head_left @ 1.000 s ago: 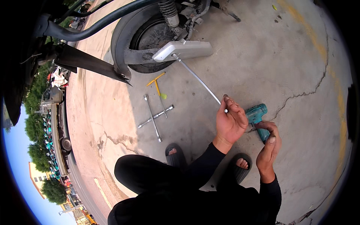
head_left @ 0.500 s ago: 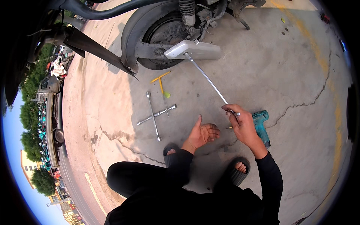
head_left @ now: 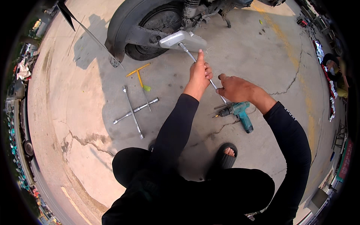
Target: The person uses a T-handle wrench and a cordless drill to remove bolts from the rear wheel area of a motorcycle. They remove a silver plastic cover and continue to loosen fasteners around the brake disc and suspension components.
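**Left hand (head_left: 198,76) wraps the long metal rod (head_left: 188,53), right hand (head_left: 240,90) loosens**

And here's the rod, slanting through the upper middle of the frame, its upper end at the pale grey cover (head_left: 192,40) beside the wheel (head_left: 167,18)! The left grip is curled round the shaft partway along, index finger pointing up it. The right grip stands half spread at the lower stretch, thumb and finger apart; whether skin meets metal there, nobody can tell from this angle.

How should it handle? It looks stiff, probably of modest weight, hardly fragile. That smooth, shiny shaft could well slip or roll in dirty fingers. Mid-shaft seems the spot for steadying; the lower end, near the teal drill (head_left: 242,110) on the ground (head_left: 176,108), should give better leverage.

And what a swap! Half a second ago the right grip was closed at the rod's lower end while the left hung spread and empty beneath it; now the left has climbed aboard and the right has opened up. The rod's upper end is still at the cover. The view has swung too, bringing more of the clutter along the right edge into sight, with the drill showing clear below the right hand.
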`<action>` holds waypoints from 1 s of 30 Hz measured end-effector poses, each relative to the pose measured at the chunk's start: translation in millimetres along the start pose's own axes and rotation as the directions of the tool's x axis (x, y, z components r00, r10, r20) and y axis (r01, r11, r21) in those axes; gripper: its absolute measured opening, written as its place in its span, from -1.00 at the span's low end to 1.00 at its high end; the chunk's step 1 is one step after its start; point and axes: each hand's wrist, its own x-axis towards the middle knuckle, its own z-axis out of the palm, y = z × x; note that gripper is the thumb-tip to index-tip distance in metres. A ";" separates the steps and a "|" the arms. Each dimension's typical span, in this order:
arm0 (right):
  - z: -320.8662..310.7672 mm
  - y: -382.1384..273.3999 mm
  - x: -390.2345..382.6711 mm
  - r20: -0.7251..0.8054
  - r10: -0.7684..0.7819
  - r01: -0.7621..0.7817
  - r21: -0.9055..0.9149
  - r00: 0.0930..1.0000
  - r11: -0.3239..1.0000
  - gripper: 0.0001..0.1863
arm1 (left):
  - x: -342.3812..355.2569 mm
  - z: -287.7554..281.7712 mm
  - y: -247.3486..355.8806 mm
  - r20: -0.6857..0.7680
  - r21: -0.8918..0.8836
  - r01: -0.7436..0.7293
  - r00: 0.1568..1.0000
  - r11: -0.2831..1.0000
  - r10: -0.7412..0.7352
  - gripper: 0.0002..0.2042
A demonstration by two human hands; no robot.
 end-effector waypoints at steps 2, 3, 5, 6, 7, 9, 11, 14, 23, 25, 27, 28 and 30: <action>-11.9 0.4 14.2 0.319 0.126 -0.165 0.097 0.939 0.982 -0.70 | 6.1 -9.3 0.1 0.294 -0.197 0.111 0.954 0.974 -0.050 -0.51; -10.7 0.7 17.8 0.349 0.131 -0.232 0.265 0.928 0.936 -0.70 | 8.5 -14.0 -1.1 0.428 -0.281 0.169 0.903 0.945 -0.034 -0.50; -5.9 -0.6 24.3 0.392 0.106 -0.333 0.574 0.914 0.748 -0.70 | 11.3 -26.5 0.4 0.648 -0.405 0.296 0.760 0.865 0.044 -0.49; -6.9 -2.8 28.3 0.395 0.149 -0.360 0.539 0.907 0.762 -0.73 | 14.0 -29.5 1.6 0.585 -0.405 0.274 0.811 0.873 0.017 -0.52; -6.7 -5.2 31.4 0.359 0.227 -0.355 0.345 0.905 0.869 -0.74 | 14.8 -26.5 1.9 0.521 -0.396 0.260 0.853 0.881 -0.018 -0.56; -7.2 -14.6 37.5 0.251 0.349 -0.335 -0.096 0.903 0.937 -0.75 | 12.8 -17.0 -0.1 0.284 -0.347 0.170 0.956 0.922 -0.069 -0.63; -6.4 -31.2 36.5 0.042 0.437 -0.405 -0.306 0.899 0.862 -0.70 | 4.9 -3.6 -0.8 -0.092 -0.213 0.041 0.994 0.976 -0.062 -0.71; -14.0 -45.2 30.2 0.019 0.461 -0.415 -0.407 0.887 0.814 -0.70 | 0.4 6.8 -1.2 -0.107 -0.226 0.046 0.992 0.973 -0.072 -0.72; -11.3 -29.6 28.4 0.115 0.433 -0.445 0.132 0.894 0.885 -0.70 | -5.0 -7.3 5.4 -0.147 -0.129 -0.151 0.980 0.980 0.131 -0.27; -17.9 -33.4 35.1 0.051 0.469 -0.468 -0.018 0.882 0.883 -0.71 | -0.1 -19.4 18.8 -0.341 -0.042 -0.287 0.904 0.957 0.256 -0.06; -16.1 -34.9 41.5 0.050 0.523 -0.523 -0.007 0.851 0.852 -0.72 | 0.9 -31.6 42.2 -0.304 -0.039 -0.325 0.905 0.945 0.298 0.10; -18.4 -39.1 40.5 0.140 0.561 -0.578 0.196 0.816 0.792 -0.75 | 1.6 -32.4 53.8 -0.283 -0.031 -0.341 0.905 0.940 0.319 0.09; -13.9 -26.1 42.8 0.179 0.480 -0.511 0.352 0.859 0.784 -0.75 | 5.1 -26.3 69.5 -0.231 -0.024 -0.366 0.907 0.930 0.352 0.08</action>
